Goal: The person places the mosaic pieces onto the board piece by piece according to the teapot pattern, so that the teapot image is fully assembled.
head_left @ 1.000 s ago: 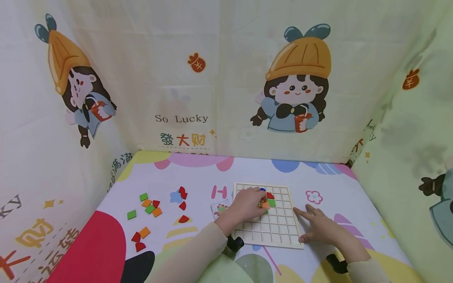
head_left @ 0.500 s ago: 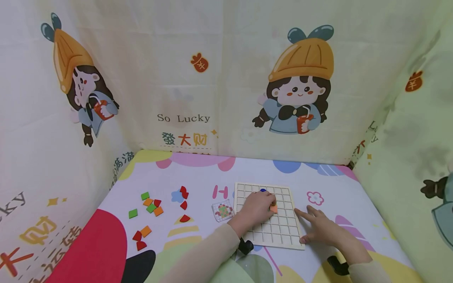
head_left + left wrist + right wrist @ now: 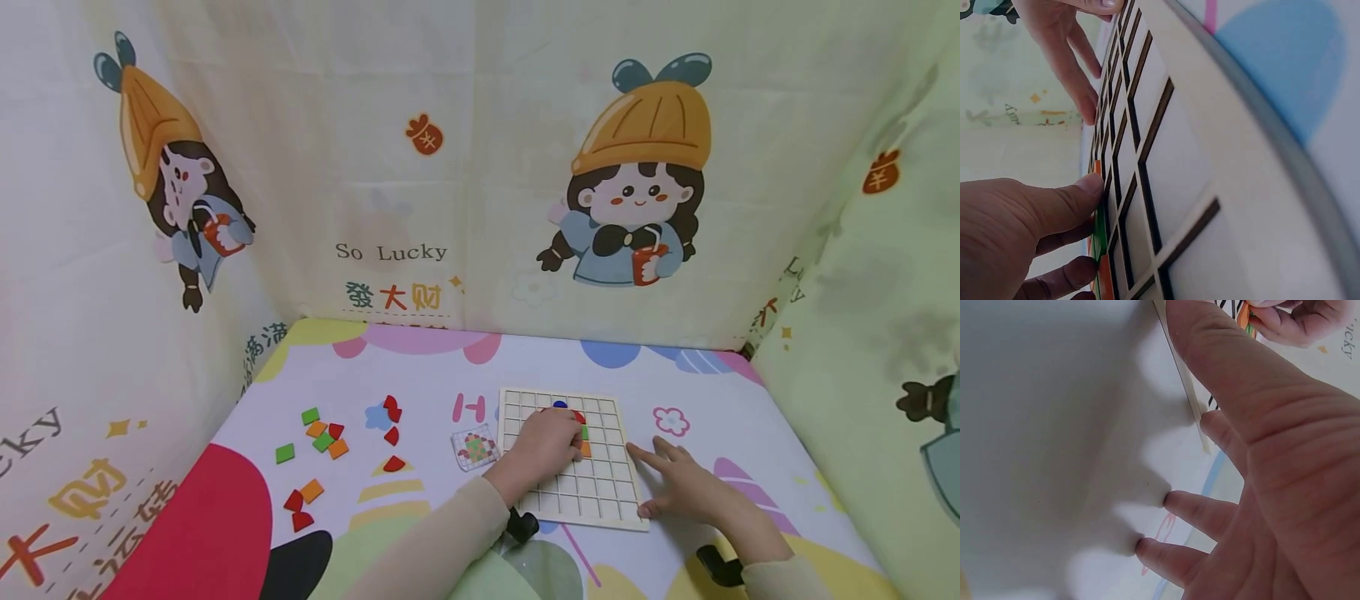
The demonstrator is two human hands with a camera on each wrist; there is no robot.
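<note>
My left hand [image 3: 547, 442] is over the middle of a pale gridded board [image 3: 600, 492], its fingers curled down. In the left wrist view its thumb and fingers pinch at a green square tile [image 3: 1100, 231] lying on the grid. Orange pieces [image 3: 1106, 278] sit beside that tile. Past the hand, a blue piece [image 3: 560, 404], a red piece [image 3: 580, 417] and an orange tile [image 3: 586, 450] show on the board; the hand hides others. My right hand [image 3: 678, 485] is spread at the board's right side, with thumb and index fingertip against its edge.
A small pattern card [image 3: 475, 448] lies left of the board. Farther left are loose green tiles [image 3: 285, 453], orange tiles [image 3: 312, 489] and red fan-shaped pieces [image 3: 393, 463]. Printed cloth walls [image 3: 495, 208] enclose the table on the back and sides.
My left hand has moved right across the board, then slightly back left, uncovering the card and, beside its fingers, red, green and orange pieces. My right hand stays at the edge.
</note>
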